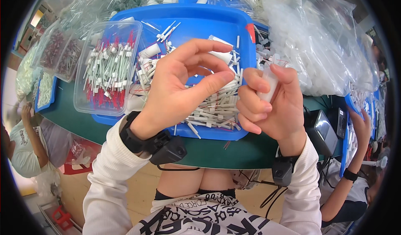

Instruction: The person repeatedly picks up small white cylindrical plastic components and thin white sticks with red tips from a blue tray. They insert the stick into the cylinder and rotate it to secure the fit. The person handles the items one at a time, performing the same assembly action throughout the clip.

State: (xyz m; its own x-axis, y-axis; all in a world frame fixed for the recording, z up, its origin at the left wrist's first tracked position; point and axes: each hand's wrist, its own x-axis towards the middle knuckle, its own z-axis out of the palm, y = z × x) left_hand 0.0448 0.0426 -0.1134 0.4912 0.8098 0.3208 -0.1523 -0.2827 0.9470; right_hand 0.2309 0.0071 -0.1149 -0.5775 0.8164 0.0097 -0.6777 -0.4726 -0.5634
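My right hand (269,105) is closed around a small white, translucent cylinder (270,87), held upright between fingers and thumb. A thin reddish wire seems to poke out near its top. To its left, my left hand (184,82) is curved above a blue tray (192,20); thumb and fingers are apart, with nothing visible between them. Beneath both hands the tray holds many thin white sticks with fine wires (215,109) and several white cylinders (150,50). My left hand partly hides these parts.
A clear plastic box (79,97) of wired sticks sits left of the tray on the green table (200,153). Bulky plastic bags of white parts (313,47) rise at right. A black device (325,130) stands near the right edge. Co-workers' arms (357,143) show at both sides.
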